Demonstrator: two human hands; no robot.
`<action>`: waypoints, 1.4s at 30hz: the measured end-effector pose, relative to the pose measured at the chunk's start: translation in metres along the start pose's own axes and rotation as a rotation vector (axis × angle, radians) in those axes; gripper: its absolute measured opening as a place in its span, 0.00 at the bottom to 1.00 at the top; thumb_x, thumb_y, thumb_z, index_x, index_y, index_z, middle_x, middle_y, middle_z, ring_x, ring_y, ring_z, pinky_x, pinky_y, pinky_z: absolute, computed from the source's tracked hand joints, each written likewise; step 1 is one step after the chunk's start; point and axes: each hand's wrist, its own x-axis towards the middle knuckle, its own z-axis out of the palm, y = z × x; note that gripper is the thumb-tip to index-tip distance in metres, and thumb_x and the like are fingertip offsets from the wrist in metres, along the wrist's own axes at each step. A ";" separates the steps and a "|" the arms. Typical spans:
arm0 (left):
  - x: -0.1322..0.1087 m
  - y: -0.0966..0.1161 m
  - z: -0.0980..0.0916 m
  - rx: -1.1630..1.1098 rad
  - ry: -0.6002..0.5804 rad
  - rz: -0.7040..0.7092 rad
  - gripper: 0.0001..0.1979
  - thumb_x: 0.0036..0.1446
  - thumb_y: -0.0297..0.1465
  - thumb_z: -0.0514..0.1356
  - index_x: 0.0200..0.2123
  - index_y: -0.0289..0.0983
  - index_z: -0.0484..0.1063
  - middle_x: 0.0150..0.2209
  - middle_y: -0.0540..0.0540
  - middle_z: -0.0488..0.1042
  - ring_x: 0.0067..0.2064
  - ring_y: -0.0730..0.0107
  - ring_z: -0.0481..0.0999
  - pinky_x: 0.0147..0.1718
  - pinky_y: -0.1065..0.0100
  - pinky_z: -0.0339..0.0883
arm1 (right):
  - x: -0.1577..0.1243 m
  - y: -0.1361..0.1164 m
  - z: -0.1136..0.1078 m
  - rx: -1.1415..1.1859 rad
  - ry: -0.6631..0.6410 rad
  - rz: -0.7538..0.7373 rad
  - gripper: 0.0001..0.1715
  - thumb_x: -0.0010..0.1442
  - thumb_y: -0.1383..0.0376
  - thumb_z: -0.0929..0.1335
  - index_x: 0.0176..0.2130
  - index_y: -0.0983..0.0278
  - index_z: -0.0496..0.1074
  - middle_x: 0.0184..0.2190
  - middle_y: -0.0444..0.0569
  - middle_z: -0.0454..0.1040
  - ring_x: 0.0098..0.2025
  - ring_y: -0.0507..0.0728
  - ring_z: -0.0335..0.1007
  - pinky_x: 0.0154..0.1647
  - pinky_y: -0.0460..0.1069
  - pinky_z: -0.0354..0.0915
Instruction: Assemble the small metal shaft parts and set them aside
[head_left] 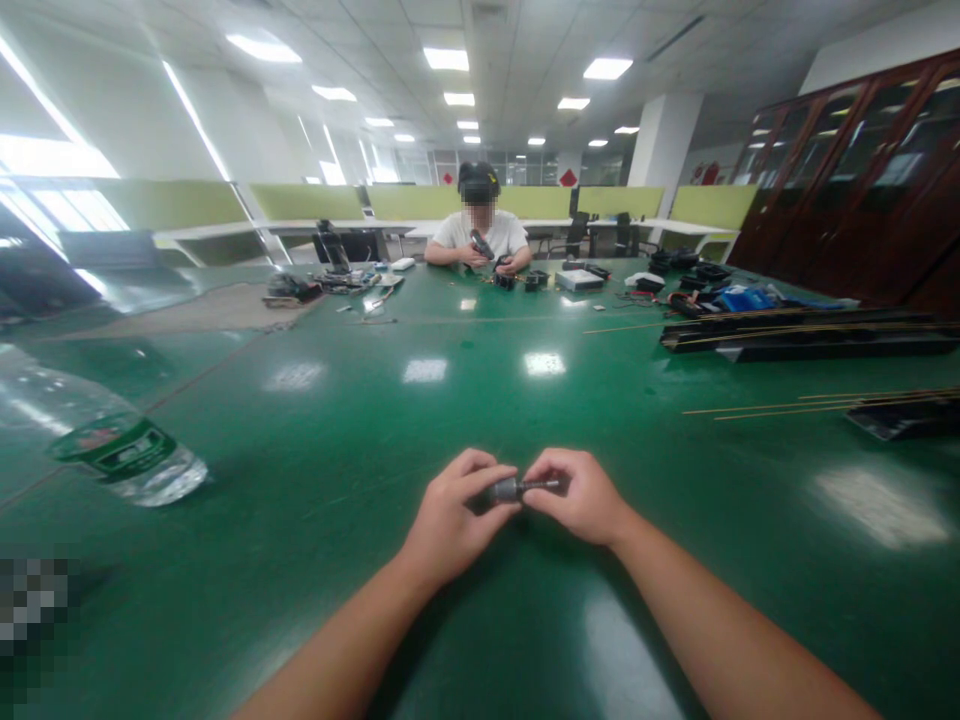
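Observation:
Just above the green table (360,420), my left hand (457,510) holds a dark grey cylindrical part (506,489) between thumb and fingers. A thin dark metal shaft (551,484) extends from its right end. The thumb and fingers of my right hand (581,495) are closed round this shaft. The two hands almost meet in front of me, and the cylinder's left end is hidden by my left fingers.
A plastic bottle (135,455) with a green label is at the left. Across the table sits a person (480,235) handling dark parts. Black trays (810,335) with thin brass-coloured rods lie at the right. Electronic parts (352,280) are at the far left.

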 end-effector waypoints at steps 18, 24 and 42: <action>0.001 0.000 -0.003 0.004 -0.001 0.001 0.12 0.55 0.29 0.66 0.44 0.41 0.78 0.41 0.46 0.74 0.43 0.66 0.74 0.43 0.65 0.70 | 0.001 0.003 0.000 -0.023 0.020 0.027 0.05 0.49 0.67 0.75 0.30 0.65 0.77 0.26 0.46 0.76 0.28 0.54 0.70 0.30 0.46 0.64; 0.001 0.000 -0.004 0.017 0.001 -0.004 0.12 0.55 0.29 0.67 0.44 0.42 0.78 0.41 0.46 0.74 0.43 0.66 0.74 0.44 0.67 0.70 | 0.001 0.002 -0.001 -0.030 0.019 0.037 0.04 0.50 0.67 0.74 0.29 0.65 0.76 0.25 0.45 0.75 0.27 0.53 0.69 0.29 0.46 0.63; 0.003 -0.006 -0.009 0.036 0.023 -0.002 0.13 0.54 0.29 0.67 0.44 0.42 0.78 0.41 0.46 0.74 0.43 0.66 0.75 0.44 0.65 0.71 | 0.002 0.005 -0.003 -0.014 0.049 0.062 0.05 0.50 0.66 0.74 0.30 0.65 0.77 0.24 0.44 0.75 0.25 0.53 0.68 0.27 0.46 0.62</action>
